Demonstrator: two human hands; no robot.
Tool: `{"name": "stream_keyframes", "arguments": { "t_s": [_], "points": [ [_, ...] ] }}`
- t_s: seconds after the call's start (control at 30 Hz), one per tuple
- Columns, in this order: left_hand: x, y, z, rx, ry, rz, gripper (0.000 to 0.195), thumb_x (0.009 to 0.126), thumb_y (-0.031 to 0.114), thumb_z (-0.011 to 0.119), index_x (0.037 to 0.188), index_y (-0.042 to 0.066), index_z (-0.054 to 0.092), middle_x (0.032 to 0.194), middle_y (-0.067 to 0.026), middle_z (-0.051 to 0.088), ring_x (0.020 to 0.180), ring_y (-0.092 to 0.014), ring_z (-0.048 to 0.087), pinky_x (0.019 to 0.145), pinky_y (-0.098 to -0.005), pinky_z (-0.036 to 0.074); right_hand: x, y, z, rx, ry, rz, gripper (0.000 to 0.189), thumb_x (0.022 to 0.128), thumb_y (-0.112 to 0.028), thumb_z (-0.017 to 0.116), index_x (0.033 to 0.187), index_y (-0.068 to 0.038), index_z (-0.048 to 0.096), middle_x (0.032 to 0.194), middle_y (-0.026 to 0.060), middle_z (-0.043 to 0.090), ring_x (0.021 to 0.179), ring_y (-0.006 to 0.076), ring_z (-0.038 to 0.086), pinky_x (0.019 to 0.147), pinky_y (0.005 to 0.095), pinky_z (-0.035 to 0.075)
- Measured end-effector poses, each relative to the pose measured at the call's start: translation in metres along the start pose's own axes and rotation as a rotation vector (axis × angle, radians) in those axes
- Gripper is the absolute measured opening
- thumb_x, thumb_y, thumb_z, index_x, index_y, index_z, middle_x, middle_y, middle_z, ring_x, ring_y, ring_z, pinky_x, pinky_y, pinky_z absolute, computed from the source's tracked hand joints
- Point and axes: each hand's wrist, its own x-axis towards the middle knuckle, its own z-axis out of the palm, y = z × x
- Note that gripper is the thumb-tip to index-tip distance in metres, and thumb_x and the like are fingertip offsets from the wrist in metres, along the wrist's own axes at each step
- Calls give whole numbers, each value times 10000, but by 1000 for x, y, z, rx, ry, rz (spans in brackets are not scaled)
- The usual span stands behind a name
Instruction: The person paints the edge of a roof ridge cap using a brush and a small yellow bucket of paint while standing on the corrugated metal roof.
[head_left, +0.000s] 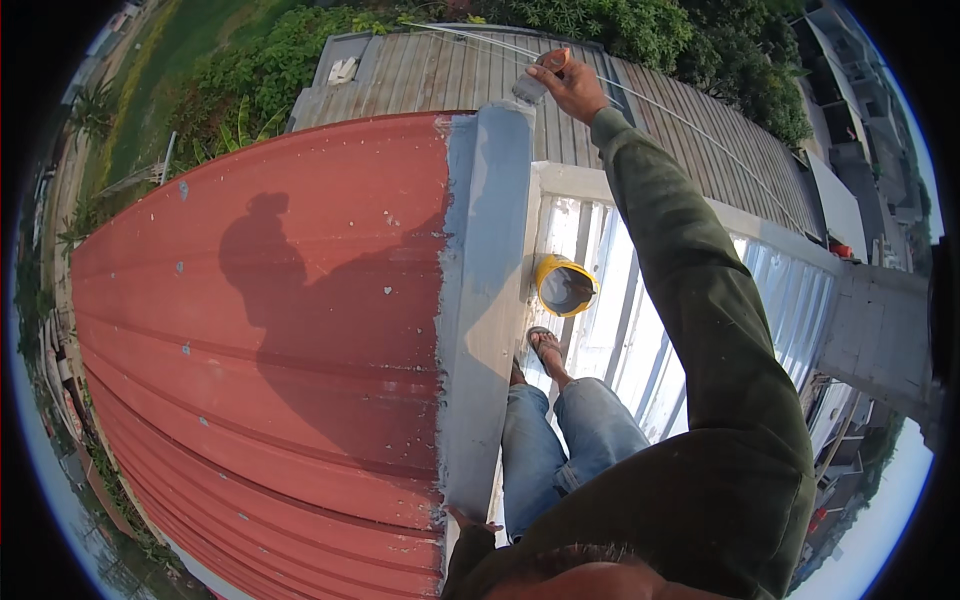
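In my right hand (576, 84), at the far top end of the ledge, is a wide paintbrush (529, 88); its reddish handle shows between my fingers and its grey head is just above the ledge's end. The long raised ledge (491, 300) has grey coating along it, and a rough grey edge overlaps the red metal roof (337, 300). My left hand (474, 520) rests on the near part of the ledge, fingers apart, partly hidden by its sleeve. A yellow bucket (566, 286) holding grey paint or coating stands right of the ledge, near my sandalled foot.
I stand on a silvery corrugated roof (600, 330) right of the ledge. Beyond lies a lower, weathered corrugated roof (420, 71), with pale cables (675, 112) crossing over it. Small grey patches dot the red roof. Trees and grass lie past the roof edges.
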Motion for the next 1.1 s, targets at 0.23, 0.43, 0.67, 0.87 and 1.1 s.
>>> {"name": "stream_keyframes", "arguments": {
  "t_s": [0.23, 0.43, 0.67, 0.87, 1.1],
  "points": [
    [8, 2, -7, 40, 11, 45, 1227, 591, 972, 357, 1537, 260, 36, 1610, -35, 2, 1455, -383, -28, 1018, -750, 20, -1, -23, 6, 60, -61, -65, 317, 879, -371, 675, 969, -67, 663, 873, 111, 682, 809, 227, 644, 770, 355, 500],
    [14, -5, -20, 125, 1, 97, 1226, 594, 971, 359, 1537, 259, 33, 1610, -34, 0, 1455, -383, -27, 1014, -753, 18, -7, -31, 15, -150, -156, -88, 365, 875, -425, 662, 993, -79, 673, 887, 110, 685, 841, 208, 645, 764, 338, 499],
    [44, -20, -55, 254, -27, 246, 1225, 597, 969, 361, 1537, 257, 30, 1610, -32, -1, 1455, -384, -27, 1010, -757, 15, -53, -34, -30, -444, 136, -93, 358, 892, -420, 627, 1006, -83, 672, 923, 116, 684, 837, 231, 644, 755, 369, 516],
    [32, 1, -37, 274, -29, 207, 1223, 598, 968, 361, 1537, 258, 32, 1610, -32, 0, 1455, -382, -26, 1012, -754, 11, -70, -81, -53, -432, 75, 46, 354, 880, -397, 629, 1035, -80, 660, 923, 121, 673, 843, 226, 636, 738, 359, 513],
    [17, 14, -17, 287, -67, 158, 1220, 599, 968, 360, 1537, 259, 36, 1610, -32, 1, 1456, -379, -26, 1014, -750, 5, -81, -56, -31, -240, 81, -2, 312, 895, -378, 620, 955, -74, 659, 860, 76, 660, 797, 190, 620, 698, 339, 503]
  ]
}}
